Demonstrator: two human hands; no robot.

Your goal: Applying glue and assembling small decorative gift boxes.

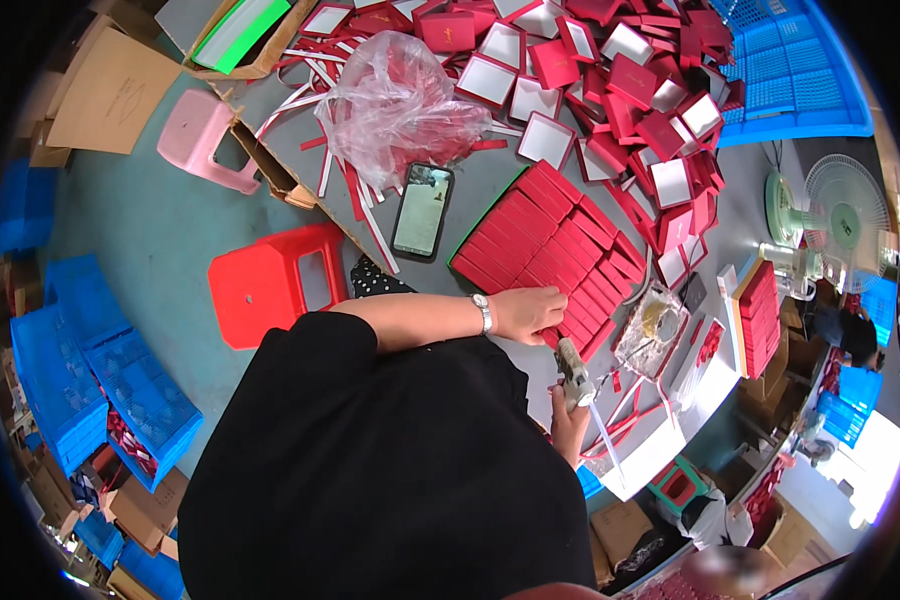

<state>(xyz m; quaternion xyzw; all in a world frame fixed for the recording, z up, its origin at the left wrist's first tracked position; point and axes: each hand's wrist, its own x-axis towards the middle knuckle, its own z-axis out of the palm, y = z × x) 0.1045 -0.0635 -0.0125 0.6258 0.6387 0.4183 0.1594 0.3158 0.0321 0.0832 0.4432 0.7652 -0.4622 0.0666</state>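
My left hand (pixel 528 314), with a silver wristwatch (pixel 483 313) on its wrist, lies at the near left edge of a block of closed red boxes (pixel 530 235) packed in tight rows. Its fingers are curled in; a bit of red shows under them, but what they hold is hidden. To its right, my right hand (pixel 568 424) is closed round the handle of a worn, pale glue gun (pixel 573 374). The gun's tip points up toward the near corner of the boxes, close to my left fingers. A long whitish stick (pixel 607 447) trails behind the gun.
Loose red box lids and trays (pixel 610 80) are heaped at the back. A clear plastic bag (pixel 390 105) and a phone (pixel 423 212) lie on the left of the table. A grimy clear-walled holder (pixel 652 330) and a fan (pixel 840 215) stand right. A red stool (pixel 265 285) is at left.
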